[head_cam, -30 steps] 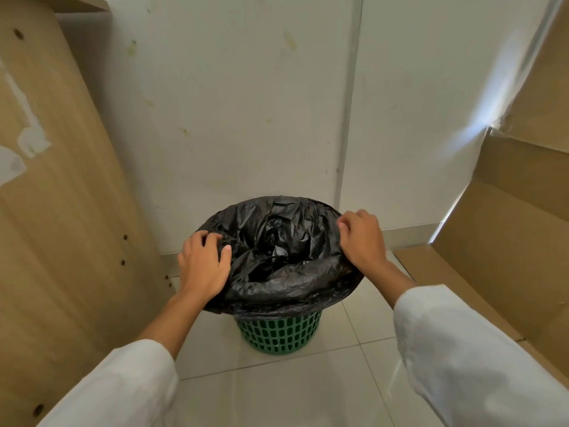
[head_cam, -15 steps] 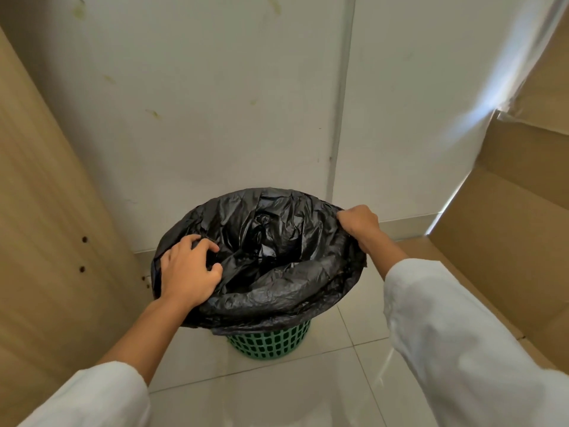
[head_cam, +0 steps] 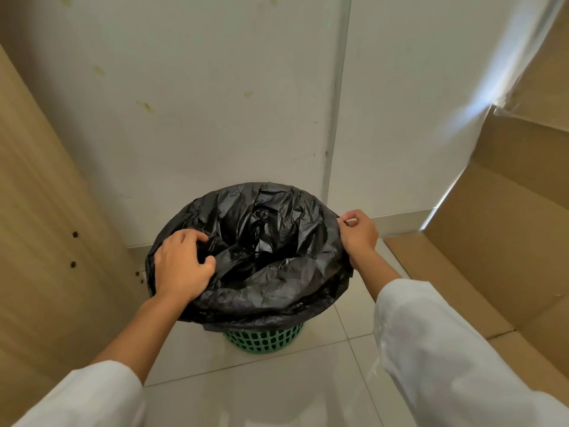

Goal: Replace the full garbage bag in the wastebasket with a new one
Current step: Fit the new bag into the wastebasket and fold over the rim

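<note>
White wall (head_cam: 215,118) fills the top of the frame, pale floor tiles (head_cam: 261,396) the bottom, with a wooden panel (head_cam: 46,226) at left and cardboard (head_cam: 508,241) at right. At centre stands a green basket (head_cam: 264,337), its mouth draped by a black bag (head_cam: 277,272) whose edge hangs over the rim, hiding most of the lattice. The left hand (head_cam: 180,266) curls its fingers into bunched film on the bag's left side; the right hand (head_cam: 358,234) pinches the right edge. Gripping opposite sides likely lets the bag be stretched and seated evenly around the rim, or gathered for lifting; which cannot be told.
</note>
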Motion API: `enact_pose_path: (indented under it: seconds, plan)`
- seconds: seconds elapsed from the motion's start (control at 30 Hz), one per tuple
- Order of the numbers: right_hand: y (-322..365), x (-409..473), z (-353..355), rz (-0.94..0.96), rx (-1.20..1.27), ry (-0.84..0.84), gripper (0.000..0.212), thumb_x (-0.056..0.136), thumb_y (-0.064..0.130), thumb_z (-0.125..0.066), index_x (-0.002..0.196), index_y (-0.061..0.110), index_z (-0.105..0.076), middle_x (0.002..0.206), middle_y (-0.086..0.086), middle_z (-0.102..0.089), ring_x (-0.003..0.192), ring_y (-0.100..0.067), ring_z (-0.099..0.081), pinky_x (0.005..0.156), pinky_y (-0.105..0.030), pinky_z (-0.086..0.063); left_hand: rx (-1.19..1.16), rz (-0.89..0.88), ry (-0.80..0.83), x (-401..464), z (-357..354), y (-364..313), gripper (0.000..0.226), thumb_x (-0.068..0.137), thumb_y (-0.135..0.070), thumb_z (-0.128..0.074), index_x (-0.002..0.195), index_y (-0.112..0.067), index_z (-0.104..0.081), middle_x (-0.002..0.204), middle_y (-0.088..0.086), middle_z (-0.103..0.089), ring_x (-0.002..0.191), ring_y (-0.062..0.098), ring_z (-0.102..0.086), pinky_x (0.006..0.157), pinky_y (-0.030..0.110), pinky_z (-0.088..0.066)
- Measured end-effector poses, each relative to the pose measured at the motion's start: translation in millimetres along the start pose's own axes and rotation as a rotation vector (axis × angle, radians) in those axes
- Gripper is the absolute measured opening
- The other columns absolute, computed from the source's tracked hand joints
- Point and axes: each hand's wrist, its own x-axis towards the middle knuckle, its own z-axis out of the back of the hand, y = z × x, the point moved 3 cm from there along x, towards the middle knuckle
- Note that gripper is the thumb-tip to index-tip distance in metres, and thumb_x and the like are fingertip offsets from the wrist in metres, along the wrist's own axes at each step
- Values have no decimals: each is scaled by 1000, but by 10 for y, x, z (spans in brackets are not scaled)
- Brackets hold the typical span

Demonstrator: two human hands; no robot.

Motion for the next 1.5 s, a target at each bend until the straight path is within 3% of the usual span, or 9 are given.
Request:
enact_pose_path:
  seconds: [0.13,0.27,0.63,0.77,0.9,1.03,1.17,1.33,1.5]
  plan:
    - [-29,-356,63,1,-52,88,46,98,31,-35,93,-4,-63,100,-22,-65,87,-31,-57,74,-34,-41,-70,53,-118,-60,48,-11,45,79,-19,-61,121,-10,-49,123,13,-54,126,34,-40,105,51,-33]
    - [46,-689,90,70,-108,105,37,96,34,-43,122,9,-52,122,-11,-60,113,-31,-54,93,-37,-42,-76,190,-150,-147,77,-11,48,82,-23,-56,123,-2,-44,129,19,-48,123,36,-39,105,48,-33]
    - [22,-915,2,-54,-73,19,36,90,27,-57,116,3,-49,115,-19,-57,102,-36,-56,82,-40,-47,-394,476,-9,-145,-20,103,70,84,-32,-58,139,-9,-21,135,20,-42,115,40,-49,92,48,-46]
    - [2,-889,-51,-37,-115,5,34,92,28,-54,114,4,-45,109,-18,-57,88,-33,-53,74,-37,-43,-471,605,-54,-9,70,240,43,94,-35,-40,127,-8,-39,123,19,-52,108,37,-52,90,44,-46]
    - [-34,-866,-80,-5,-132,-33,30,91,27,-54,109,5,-44,98,-13,-53,81,-30,-47,72,-38,-41,-610,679,-169,221,167,461,21,93,-8,-31,99,-6,-51,116,20,-56,94,32,-50,80,37,-41]
    - [-32,-883,-89,33,-130,-80,29,91,25,-54,109,4,-45,92,-8,-48,81,-28,-44,72,-35,-37,-636,665,-137,346,112,552,27,86,2,-33,88,-14,-54,107,12,-59,90,29,-50,76,33,-41]
    - [-28,-880,-87,42,-148,-85,29,91,26,-54,108,5,-45,92,-8,-48,81,-28,-45,71,-35,-37,-820,723,-93,476,41,637,39,88,5,-32,87,-19,-62,116,13,-59,101,32,-56,91,38,-51]
    - [-49,-880,-82,46,-139,-84,29,91,26,-53,109,6,-45,92,-6,-48,81,-27,-44,71,-33,-35,-807,685,8,455,-16,651,46,88,8,-30,116,-10,-63,121,11,-59,110,35,-55,97,37,-46]
    - [-39,-923,-95,17,-89,-90,29,91,30,-53,109,9,-46,97,-8,-54,89,-32,-53,75,-37,-42,-1072,856,193,168,-58,590,29,95,-5,-33,93,2,-61,99,15,-63,81,31,-58,85,45,-48]
